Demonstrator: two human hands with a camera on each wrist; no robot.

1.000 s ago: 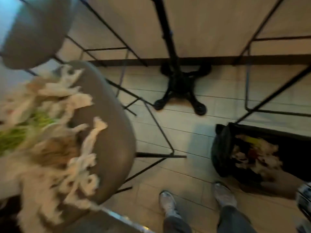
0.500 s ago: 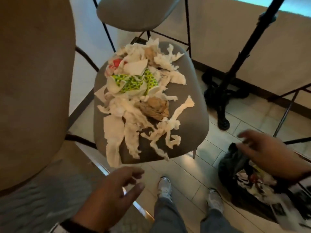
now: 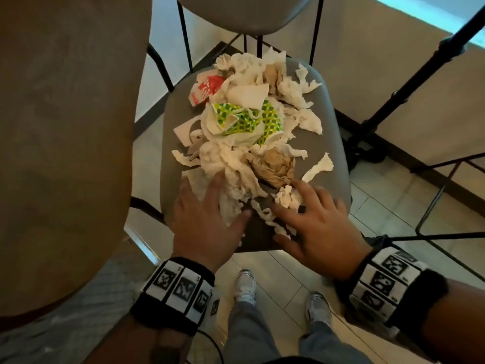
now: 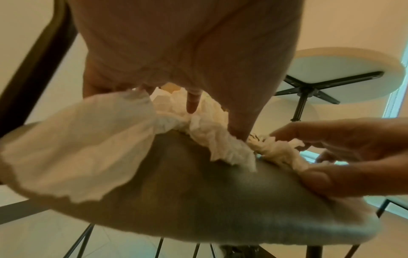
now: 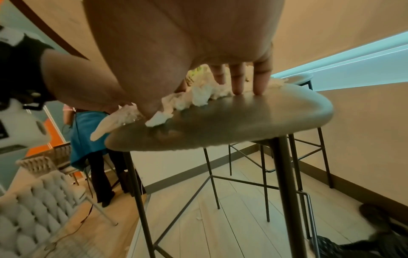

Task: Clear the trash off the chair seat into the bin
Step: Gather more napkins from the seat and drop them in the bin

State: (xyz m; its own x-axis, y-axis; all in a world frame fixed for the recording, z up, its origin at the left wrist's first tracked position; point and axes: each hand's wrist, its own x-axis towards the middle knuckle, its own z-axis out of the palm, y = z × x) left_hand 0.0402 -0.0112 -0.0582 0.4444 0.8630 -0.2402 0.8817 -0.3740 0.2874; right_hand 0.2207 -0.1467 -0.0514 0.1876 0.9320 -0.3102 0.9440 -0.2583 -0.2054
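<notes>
A grey chair seat (image 3: 328,127) carries a pile of trash: white tissues (image 3: 231,169), a green-dotted paper cup (image 3: 246,119), a red-and-white wrapper (image 3: 207,89) and a brown crumpled paper ball (image 3: 273,166). My left hand (image 3: 210,203) lies flat on the tissues at the near left of the seat, fingers straight. My right hand (image 3: 307,214) is spread over small tissue scraps near the brown ball; its fingertips (image 5: 238,90) touch the seat (image 5: 243,122). Neither hand grips anything. The black bin bag (image 5: 335,247) shows low on the floor to the right.
A second stool (image 3: 249,11) stands just behind the seat. A large tan chair back (image 3: 65,127) fills the left. A black stand (image 3: 367,132) rises on the right. My feet (image 3: 245,285) are below the seat. Another person (image 5: 92,139) stands farther off.
The view swung from the bin to the chair. Both hands, in the air half a second ago, have come down onto the trash at the seat's near edge.
</notes>
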